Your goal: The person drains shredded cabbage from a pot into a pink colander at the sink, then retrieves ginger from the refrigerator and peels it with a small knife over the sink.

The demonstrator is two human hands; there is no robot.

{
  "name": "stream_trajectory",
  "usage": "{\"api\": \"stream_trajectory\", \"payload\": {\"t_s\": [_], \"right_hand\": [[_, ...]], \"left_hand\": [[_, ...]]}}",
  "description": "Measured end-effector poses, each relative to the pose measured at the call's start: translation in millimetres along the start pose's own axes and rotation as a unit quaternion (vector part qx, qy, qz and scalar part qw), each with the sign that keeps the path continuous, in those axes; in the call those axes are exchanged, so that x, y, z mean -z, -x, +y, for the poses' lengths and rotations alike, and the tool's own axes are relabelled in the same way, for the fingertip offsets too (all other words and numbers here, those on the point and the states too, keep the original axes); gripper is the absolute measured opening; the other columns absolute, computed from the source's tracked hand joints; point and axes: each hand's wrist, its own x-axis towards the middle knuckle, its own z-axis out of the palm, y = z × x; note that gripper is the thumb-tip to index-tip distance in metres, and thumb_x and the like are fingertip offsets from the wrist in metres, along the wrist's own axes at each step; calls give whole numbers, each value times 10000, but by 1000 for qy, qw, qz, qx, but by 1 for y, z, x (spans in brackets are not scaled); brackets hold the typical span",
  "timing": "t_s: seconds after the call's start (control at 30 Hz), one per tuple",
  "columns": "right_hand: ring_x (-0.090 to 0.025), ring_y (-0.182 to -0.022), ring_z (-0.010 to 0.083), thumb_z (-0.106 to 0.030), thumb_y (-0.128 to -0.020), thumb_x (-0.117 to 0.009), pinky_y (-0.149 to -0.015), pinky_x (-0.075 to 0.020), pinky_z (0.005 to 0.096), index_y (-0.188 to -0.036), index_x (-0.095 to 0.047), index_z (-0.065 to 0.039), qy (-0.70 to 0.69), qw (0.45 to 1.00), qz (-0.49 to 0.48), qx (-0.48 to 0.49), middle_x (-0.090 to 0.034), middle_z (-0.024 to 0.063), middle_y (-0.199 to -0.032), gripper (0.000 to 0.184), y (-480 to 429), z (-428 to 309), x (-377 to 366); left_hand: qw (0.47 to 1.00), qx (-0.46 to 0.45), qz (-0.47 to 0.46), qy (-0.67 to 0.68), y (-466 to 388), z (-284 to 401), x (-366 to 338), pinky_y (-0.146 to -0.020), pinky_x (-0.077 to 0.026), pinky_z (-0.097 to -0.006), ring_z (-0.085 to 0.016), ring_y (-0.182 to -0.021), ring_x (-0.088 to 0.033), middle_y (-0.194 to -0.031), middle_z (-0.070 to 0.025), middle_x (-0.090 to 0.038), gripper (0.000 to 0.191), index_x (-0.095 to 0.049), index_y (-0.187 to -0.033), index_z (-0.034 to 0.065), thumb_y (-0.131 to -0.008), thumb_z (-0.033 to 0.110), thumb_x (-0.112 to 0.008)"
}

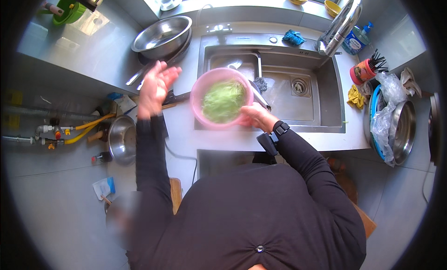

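My right hand [257, 115] grips the rim of a pink plastic basin [196, 106] on its near right side. Shredded pale-green vegetable [223, 100] lies inside, blurred by motion. The basin is over the left part of a stainless steel sink [326, 95], above the smaller raised compartment; whether it rests on anything I cannot tell. To the left of the basin, my left hand [156, 90] is raised with the palm up and the fingers apart, holding nothing. A dark-handled tool, probably a knife [260, 95], is partly hidden behind the basin's right edge.
Steel bowls [162, 37] stand at the back left. A chrome faucet [338, 29] arches over the sink's back right corner. A steel wool scrubber [260, 84] lies by the divider. A blue cloth [293, 37] sits on the back ledge, and a yellow cloth [356, 97] at right.
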Motion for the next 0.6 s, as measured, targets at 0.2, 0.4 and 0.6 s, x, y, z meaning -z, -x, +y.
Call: {"api": "stream_trajectory", "payload": {"t_s": [0.2, 0.4, 0.6], "right_hand": [[-652, -844, 209, -28, -757, -515, -745, -533, 314, -1081, -650, 51, 55, 993, 41, 92, -676, 111, -975, 360, 33, -36, -16], [-675, -770, 212, -85, -786, -552, -704, -608, 365, -1077, -599, 61, 46, 988, -10, 150, -642, 108, -929, 329, 86, -69, -1], [-681, -811, 212, -111, -797, -575, -704, -612, 344, -1156, -579, 54, 38, 988, -28, 146, -644, 123, -988, 395, 132, -83, 30]], "left_hand": [[994, 6, 6, -109, 155, -69, 47, -725, -610, -335, -332, -939, -693, -1050, -248, -636, 376, -441, -1264, -37, -1029, 257, -449], [991, 63, 11, -119, 193, -86, 58, -746, -610, -365, -358, -1009, -666, -1145, -247, -585, 611, -295, -1420, -33, -998, 348, -518], [973, 94, -188, -95, 125, -122, -26, -799, -581, -391, -311, -997, -663, -1208, -180, -554, 690, -248, -1468, 11, -967, 353, -577]]}}
